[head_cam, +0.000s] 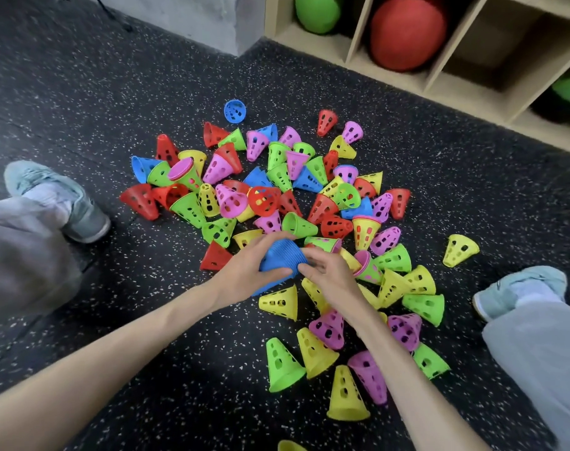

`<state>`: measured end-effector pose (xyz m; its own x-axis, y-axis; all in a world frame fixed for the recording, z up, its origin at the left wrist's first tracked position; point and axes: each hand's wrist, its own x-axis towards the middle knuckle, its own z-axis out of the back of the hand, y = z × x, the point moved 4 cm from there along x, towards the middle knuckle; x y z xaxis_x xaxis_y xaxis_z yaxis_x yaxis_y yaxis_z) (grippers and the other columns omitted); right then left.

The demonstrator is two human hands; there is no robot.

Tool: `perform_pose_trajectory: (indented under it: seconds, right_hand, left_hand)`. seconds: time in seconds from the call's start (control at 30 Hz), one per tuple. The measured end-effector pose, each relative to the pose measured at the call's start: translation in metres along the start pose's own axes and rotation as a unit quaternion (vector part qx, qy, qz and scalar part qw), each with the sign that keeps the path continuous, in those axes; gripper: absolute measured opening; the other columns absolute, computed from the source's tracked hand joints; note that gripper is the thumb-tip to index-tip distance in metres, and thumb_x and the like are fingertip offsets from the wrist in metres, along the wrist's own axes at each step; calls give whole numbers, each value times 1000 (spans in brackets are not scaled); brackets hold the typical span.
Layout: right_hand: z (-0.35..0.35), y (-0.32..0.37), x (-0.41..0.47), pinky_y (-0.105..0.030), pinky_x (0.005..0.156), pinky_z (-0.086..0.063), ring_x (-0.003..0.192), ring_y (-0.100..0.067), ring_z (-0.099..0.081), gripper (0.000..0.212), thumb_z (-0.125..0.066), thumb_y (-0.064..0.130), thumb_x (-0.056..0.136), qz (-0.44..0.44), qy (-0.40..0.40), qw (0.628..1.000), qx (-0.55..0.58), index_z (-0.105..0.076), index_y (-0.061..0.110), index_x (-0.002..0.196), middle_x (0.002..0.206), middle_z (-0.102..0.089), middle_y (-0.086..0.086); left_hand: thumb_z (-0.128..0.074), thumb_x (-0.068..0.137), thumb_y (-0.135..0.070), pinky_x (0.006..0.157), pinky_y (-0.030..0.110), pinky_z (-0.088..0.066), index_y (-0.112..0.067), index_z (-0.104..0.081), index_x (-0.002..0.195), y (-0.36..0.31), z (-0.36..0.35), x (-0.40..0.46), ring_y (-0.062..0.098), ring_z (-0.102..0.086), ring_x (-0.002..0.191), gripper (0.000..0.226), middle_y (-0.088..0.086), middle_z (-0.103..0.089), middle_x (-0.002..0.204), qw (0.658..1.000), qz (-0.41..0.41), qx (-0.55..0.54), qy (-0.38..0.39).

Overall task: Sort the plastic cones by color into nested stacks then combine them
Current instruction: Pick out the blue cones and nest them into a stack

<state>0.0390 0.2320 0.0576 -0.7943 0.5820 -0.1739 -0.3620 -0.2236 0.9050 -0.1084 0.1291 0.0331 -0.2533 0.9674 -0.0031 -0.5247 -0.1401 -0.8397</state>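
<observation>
Speckled floor [121, 102] — hands [286, 271] gripping blue stack [282, 255]

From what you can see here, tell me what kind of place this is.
Probably a gym or sports room. The floor is dark speckled rubber, wooden cubby shelves hold a red ball and green balls, and perforated training cones lie scattered.

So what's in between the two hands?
In the head view, a nested stack of blue cones sits between the hands. The left hand grips its side, and the right hand touches it from the other side.
</observation>
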Motion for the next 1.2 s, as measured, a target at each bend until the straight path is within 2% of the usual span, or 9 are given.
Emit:
perform_pose_trajectory:
  seconds: [0.1,0.2,0.37,0.53,0.7,0.8,0.93,1.1,1.2]
  right_hand:
    - [2,-11,14,-9,91,-49,103,13,-63,35,-59,0,99,-19,3,1000,-10,-68,19,127,112,-69,17]
    - [14,-18,29,-13,96,-47,112,4,-63,34,-58,2,99,-27,-19,999,-39,-71,19,125,119,-71,9]
    - [51,-33,53,-20,96,-49,108,0,-65,28,-57,6,100,-44,-97,992,-71,-75,23,114,110,-73,13]
    - [91,-45,78,-16,95,-47,103,4,-62,37,-51,-1,99,-33,-171,979,-105,-75,24,110,110,-72,12]
    - [137,-73,105,-11,56,-39,60,1,-56,44,-48,-2,94,-61,-211,954,-203,-75,27,114,124,-70,-1]
    - [151,-82,118,-29,62,-47,64,-12,-61,42,-50,-1,96,-78,-204,948,-232,-75,23,119,129,-66,-7]
    - [155,-98,137,-13,38,-32,33,-3,-43,37,-53,7,98,-93,-161,958,-217,-71,21,127,137,-64,-6]
    - [163,-112,144,-20,47,-38,41,-6,-42,39,-55,15,101,-158,-139,953,-220,-65,25,137,119,-72,-4]
    - [164,-115,138,-13,40,-33,33,-3,-42,37,-55,13,100,-148,-167,953,-206,-68,22,133,101,-74,-3]
  left_hand:
    - [-70,94,-43,81,25,-47,-45,-41,140,10,-3,-1,9,-57,97,54,-8,-44,136,998,16,60,-9]
    - [-70,93,-45,76,42,-55,-41,-40,143,25,-7,-5,21,-62,96,58,-7,-39,140,992,40,117,-8]
    - [-68,94,-48,63,37,-49,-44,-37,141,47,-15,-10,24,-65,87,57,-10,-35,145,981,71,178,11]
    - [-71,91,-47,69,41,-56,-43,-40,132,61,-15,-12,17,-64,92,52,-21,-44,138,981,93,168,-22]
    - [-73,89,-49,69,36,-56,-44,-41,131,63,-20,-4,10,-62,84,53,-22,-52,131,982,85,169,-5]
    - [-77,85,-48,70,37,-54,-43,-44,129,69,-20,2,10,-60,81,55,-22,-53,126,985,99,139,-10]
    - [-79,84,-46,67,34,-51,-43,-43,125,74,-21,4,11,-59,77,54,-19,-57,117,987,105,123,-8]
    - [-79,84,-42,71,29,-50,-41,-46,124,71,-22,4,11,-62,86,52,-21,-57,111,989,103,108,-18]
    - [-80,84,-40,71,28,-50,-41,-46,122,70,-23,2,10,-61,85,51,-23,-57,108,989,107,103,-24]
